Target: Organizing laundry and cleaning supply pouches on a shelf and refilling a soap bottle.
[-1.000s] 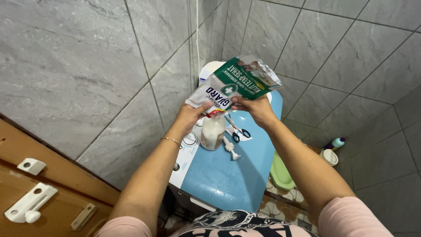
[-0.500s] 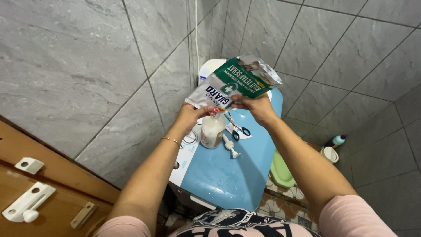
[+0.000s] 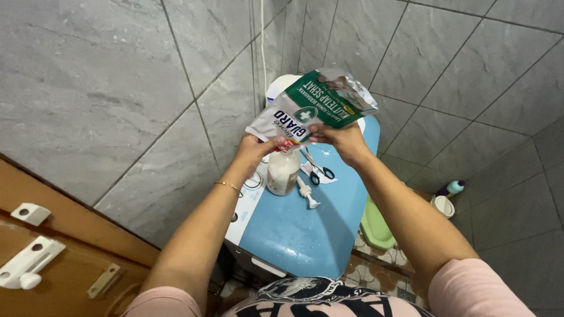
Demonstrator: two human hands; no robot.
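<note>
A green and white refill pouch [image 3: 311, 105] is held tilted over an open clear bottle [image 3: 282, 172] that stands on the blue lid of a washing machine [image 3: 305, 229]. My left hand [image 3: 254, 151] grips the pouch's lower corner right above the bottle's mouth. My right hand [image 3: 343, 141] holds the pouch's lower edge further right. The bottle holds whitish liquid. A white pump head [image 3: 306, 194] lies on the lid beside the bottle, and scissors [image 3: 316, 167] with dark handles lie just behind it.
Grey tiled walls close in on the left and behind. A wooden door with white latches [image 3: 26, 264] stands at the lower left. A green basin [image 3: 375, 226], a small white cup [image 3: 440, 206] and a small bottle [image 3: 451, 188] sit on the floor at the right.
The view has shifted slightly; both hands and the pouch sit a little higher in the picture. The pouch stays tilted over the bottle.
</note>
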